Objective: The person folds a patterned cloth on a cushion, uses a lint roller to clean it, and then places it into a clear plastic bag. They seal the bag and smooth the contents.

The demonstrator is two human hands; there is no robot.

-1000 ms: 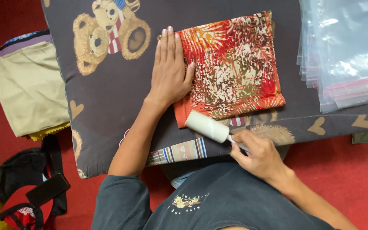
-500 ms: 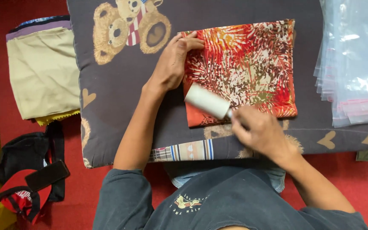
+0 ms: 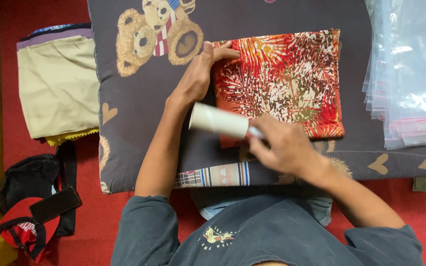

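Folded cloth [image 3: 284,81], red and orange with a leafy print in white and olive, lying flat on a dark grey cushion [image 3: 139,148] patterned with teddy bears and small hearts. Pinned at its upper left corner by the left hand [image 3: 199,79], palm down, fingers spread flat across the edge and onto the cushion; not gripping, just pressing. Lint roller [image 3: 219,120], a pale cream cylinder, lying across the lower left edge of the cloth, tilted a little, one end over the bare cushion and the other over the print. Held at its handle end by the right hand [image 3: 283,148], fingers wrapped tight around the handle; handle itself mostly hidden and the hand slightly blurred. Left forearm crossing just beside the roller's free end.

To the right, a stack of clear plastic zip bags [image 3: 410,74] with pink seal strips, overlapping the cushion's right side, near the cloth but not touching. To the left, off the cushion on a red floor [image 3: 11,15], a pile of folded fabric [image 3: 57,93], beige on top with purple and yellow edges showing. Below that, a black bag [image 3: 30,180], a red cap [image 3: 23,234] and a dark phone [image 3: 55,205] resting over the cap. At the bottom, a grey-blue long-sleeved shirt [image 3: 272,236].
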